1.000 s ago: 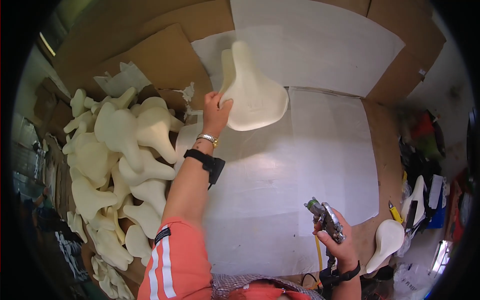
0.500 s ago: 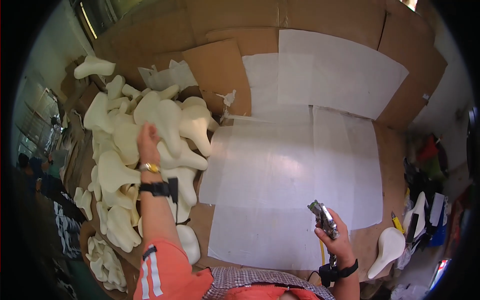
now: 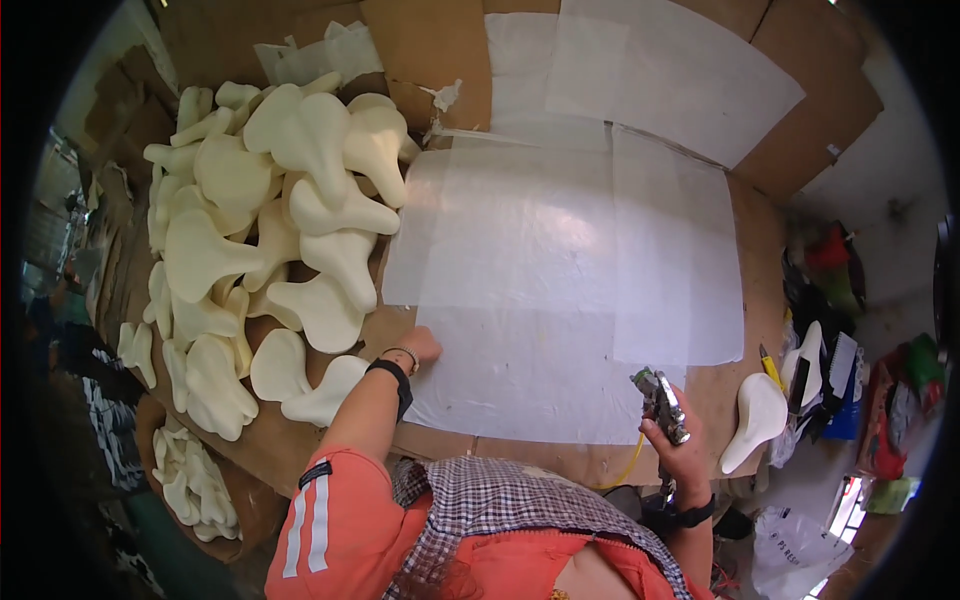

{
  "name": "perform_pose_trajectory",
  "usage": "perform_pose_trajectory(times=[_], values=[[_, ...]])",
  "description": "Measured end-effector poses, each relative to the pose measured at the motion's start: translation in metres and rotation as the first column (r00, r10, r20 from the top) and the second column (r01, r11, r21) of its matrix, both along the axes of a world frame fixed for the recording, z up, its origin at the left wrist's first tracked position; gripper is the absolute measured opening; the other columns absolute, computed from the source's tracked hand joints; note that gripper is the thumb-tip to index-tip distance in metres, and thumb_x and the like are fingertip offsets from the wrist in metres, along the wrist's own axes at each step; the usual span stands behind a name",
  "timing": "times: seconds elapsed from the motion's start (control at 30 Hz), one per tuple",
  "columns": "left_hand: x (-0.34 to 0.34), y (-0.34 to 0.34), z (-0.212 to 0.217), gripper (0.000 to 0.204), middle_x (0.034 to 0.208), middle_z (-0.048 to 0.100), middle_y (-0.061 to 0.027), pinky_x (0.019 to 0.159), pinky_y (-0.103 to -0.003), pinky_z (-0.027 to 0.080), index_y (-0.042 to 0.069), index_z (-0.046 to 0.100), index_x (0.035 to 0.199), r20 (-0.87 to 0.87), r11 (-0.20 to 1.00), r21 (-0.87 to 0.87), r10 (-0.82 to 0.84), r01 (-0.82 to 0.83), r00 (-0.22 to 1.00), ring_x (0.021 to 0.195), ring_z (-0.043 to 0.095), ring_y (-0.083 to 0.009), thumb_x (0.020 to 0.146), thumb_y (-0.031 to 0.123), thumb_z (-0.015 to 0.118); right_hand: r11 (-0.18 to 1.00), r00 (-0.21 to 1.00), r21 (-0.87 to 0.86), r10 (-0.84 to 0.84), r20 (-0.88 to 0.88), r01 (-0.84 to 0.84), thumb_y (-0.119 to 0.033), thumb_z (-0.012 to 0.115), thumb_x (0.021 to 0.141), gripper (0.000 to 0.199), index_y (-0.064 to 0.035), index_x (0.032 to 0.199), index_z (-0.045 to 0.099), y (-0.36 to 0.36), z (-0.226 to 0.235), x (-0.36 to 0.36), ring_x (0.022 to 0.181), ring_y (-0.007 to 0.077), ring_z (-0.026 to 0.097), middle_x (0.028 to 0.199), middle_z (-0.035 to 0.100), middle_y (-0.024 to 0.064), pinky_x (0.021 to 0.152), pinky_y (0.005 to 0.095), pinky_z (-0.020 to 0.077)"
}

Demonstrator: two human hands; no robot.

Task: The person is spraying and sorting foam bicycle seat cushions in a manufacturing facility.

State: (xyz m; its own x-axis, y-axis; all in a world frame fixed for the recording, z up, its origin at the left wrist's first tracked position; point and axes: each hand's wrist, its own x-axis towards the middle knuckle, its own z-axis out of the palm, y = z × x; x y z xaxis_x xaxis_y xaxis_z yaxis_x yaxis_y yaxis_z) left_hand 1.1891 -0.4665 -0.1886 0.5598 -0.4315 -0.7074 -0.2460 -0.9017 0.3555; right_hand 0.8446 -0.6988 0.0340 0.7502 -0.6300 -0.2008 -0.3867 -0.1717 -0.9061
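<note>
In my right hand (image 3: 682, 448) is a metal spray gun (image 3: 660, 405) with a green-tinged front end; its nozzle points up and left, and a yellow hose (image 3: 628, 468) runs down behind it. My left hand (image 3: 424, 345) is closed, its knuckles by the left edge of the white sheet (image 3: 520, 350); no object shows in it. Left of it lies a heap of cream foam bicycle saddle pads (image 3: 215, 255), stacked at various angles. One saddle pad (image 3: 330, 388) sits close to my left forearm.
A basket (image 3: 165, 500) of small cream pieces stands low at the left. Right of the sheet lie another saddle pad (image 3: 757, 420), a yellow knife (image 3: 769, 366) and clutter. Cardboard panels (image 3: 430, 60) wall the table's back; a plastic bag (image 3: 795, 545) hangs lower right.
My left hand has come back from the saddle pad heap, toward me and right, to the sheet's edge. The view has tilted down. The spray gun stays in my right hand.
</note>
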Motion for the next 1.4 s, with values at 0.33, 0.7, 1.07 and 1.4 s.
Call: perform_pose_trajectory(times=[0.33, 0.7, 1.07, 1.4], values=[[-0.034, 0.036, -0.017, 0.018, 0.057, 0.050, -0.0058, 0.036, -0.029, 0.041, 0.005, 0.052, 0.068, -0.594, 0.156, -0.377, 0.715, -0.913, 0.368, 0.041, 0.051, -0.0177, 0.068, 0.021, 0.060, 0.988, 0.999, -0.144, 0.045, -0.016, -0.046, -0.009, 0.068, 0.076, 0.053, -0.0044, 0.123, 0.044, 0.037, 0.016, -0.043, 0.070, 0.0105, 0.053, 0.077, 0.055, 0.0023, 0.067, 0.0252, 0.0449], [-0.093, 0.105, 0.023, 0.021, 0.061, 0.053, -0.0039, 0.040, -0.023, 0.042, 0.005, 0.051, 0.092, -0.491, 0.072, -0.517, 0.791, -0.853, 0.365, 0.046, 0.052, -0.0125, 0.073, 0.008, 0.057, 0.872, 0.952, -0.472, -0.020, -0.305, -0.133, 0.000, 0.063, 0.069, 0.058, -0.0049, 0.124, 0.045, -0.005, 0.032, -0.110, 0.082, 0.0265, 0.058, 0.098, 0.059, 0.0159, 0.073, 0.0321, 0.0464], [-0.363, 0.272, -0.023, 0.013, 0.063, 0.057, -0.0060, 0.040, -0.028, 0.044, 0.004, 0.056, 0.085, -0.149, -0.294, -0.313, 0.954, -0.903, -0.260, 0.047, 0.056, -0.0165, 0.072, 0.007, 0.055, 0.458, 0.801, -0.658, 0.368, -0.472, -0.598, -0.005, 0.066, 0.064, 0.055, 0.0005, 0.115, 0.046, -0.065, -0.129, -0.027, 0.106, 0.0371, 0.045, 0.114, 0.047, 0.0208, 0.089, 0.0424, 0.0403], [-0.702, 0.307, -0.085, 0.011, 0.058, 0.053, -0.0119, 0.032, -0.039, 0.040, 0.002, 0.053, 0.062, -0.238, -0.730, -0.053, 0.672, -0.681, -0.702, 0.043, 0.055, -0.0259, 0.071, 0.007, 0.052, -0.024, 0.193, -0.438, 0.875, -0.443, -0.899, -0.016, 0.064, 0.068, 0.039, -0.0043, 0.105, 0.055, 0.092, -0.159, 0.036, 0.094, 0.0369, 0.051, 0.096, 0.056, 0.0179, 0.081, 0.0410, 0.0447]])
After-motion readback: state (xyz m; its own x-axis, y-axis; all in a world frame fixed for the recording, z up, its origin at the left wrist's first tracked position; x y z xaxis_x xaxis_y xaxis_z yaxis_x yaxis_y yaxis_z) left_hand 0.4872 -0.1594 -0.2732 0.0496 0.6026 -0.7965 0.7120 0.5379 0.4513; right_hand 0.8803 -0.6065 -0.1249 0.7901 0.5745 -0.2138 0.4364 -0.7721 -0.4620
